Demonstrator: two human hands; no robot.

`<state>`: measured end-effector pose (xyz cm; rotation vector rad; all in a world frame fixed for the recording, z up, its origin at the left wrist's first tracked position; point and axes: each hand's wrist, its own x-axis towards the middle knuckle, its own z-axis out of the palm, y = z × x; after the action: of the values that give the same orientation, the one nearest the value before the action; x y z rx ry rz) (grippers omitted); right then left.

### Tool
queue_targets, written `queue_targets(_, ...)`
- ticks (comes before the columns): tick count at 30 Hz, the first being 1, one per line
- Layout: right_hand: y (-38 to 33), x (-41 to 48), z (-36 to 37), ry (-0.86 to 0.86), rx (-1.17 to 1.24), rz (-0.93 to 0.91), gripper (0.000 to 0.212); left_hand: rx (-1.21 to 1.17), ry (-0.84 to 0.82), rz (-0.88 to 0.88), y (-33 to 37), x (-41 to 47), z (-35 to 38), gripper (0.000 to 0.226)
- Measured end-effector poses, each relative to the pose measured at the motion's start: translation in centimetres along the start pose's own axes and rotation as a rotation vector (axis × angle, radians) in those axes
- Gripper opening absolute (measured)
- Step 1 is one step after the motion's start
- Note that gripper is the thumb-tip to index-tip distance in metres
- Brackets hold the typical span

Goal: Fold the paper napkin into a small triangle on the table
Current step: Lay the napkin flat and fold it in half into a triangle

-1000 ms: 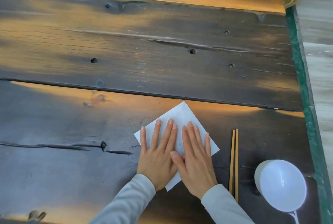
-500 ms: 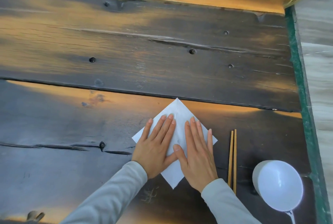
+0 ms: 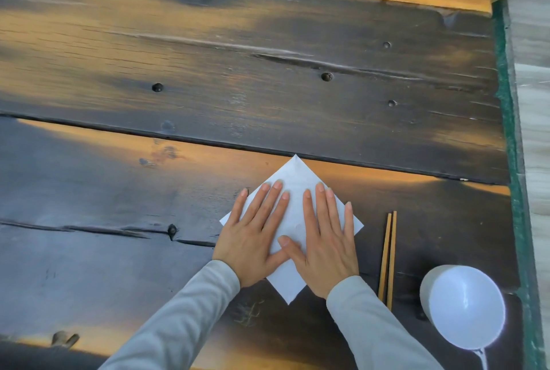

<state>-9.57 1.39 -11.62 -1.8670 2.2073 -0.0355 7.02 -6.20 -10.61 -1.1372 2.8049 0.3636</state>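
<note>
Low and right of centre in the frame, the paper napkin (image 3: 293, 179) lies flat on the dark wooden table (image 3: 119, 220), turned as a diamond: one corner points up the frame at the seam between the planks, the opposite corner points down toward the person. That up-and-down diagonal runs right between the two hands, and the side corners stick out left and right, so a triangle fold would likely turn on one of these two diagonals.

Both hands press on it, palms down and fingers spread, gripping nothing. The left hand (image 3: 253, 235) covers the left half, its little finger near the left edge; the right hand (image 3: 324, 238) covers the right half, its thumb crossing to touch the left thumb at the middle. Each side corner sits just beside its own hand; the bottom corner, showing between the wrists, seems equally near both, though whether the sheet is single or already doubled I cannot tell.

Chopsticks (image 3: 388, 259) lie just right of the napkin, apart from it, with a white bowl (image 3: 464, 307) farther down right.
</note>
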Motion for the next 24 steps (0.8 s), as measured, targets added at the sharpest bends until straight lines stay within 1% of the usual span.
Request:
queue_targets(5, 0.2, 0.0, 0.2, -0.01, -0.012, 0.027, 0.091, 0.001, -0.018, -0.006, 0.0, 0.0, 0.2, 0.086)
queue_targets(10, 0.1, 0.0, 0.2, -0.026, -0.002, 0.037, 0.09, -0.011, -0.057, -0.017, 0.1, 0.0, -0.1, 0.085)
queue_targets(18, -0.1, 0.0, -0.4, -0.042, 0.039, 0.048, 0.089, 0.007, -0.07, -0.008, 0.1, -0.1, -0.5, 0.084)
queue_targets(24, -0.1, 0.1, 0.0, -0.017, 0.032, 0.058, 0.102, 0.004, -0.024, -0.076, -1.4, -2.2, -0.2, 0.087)
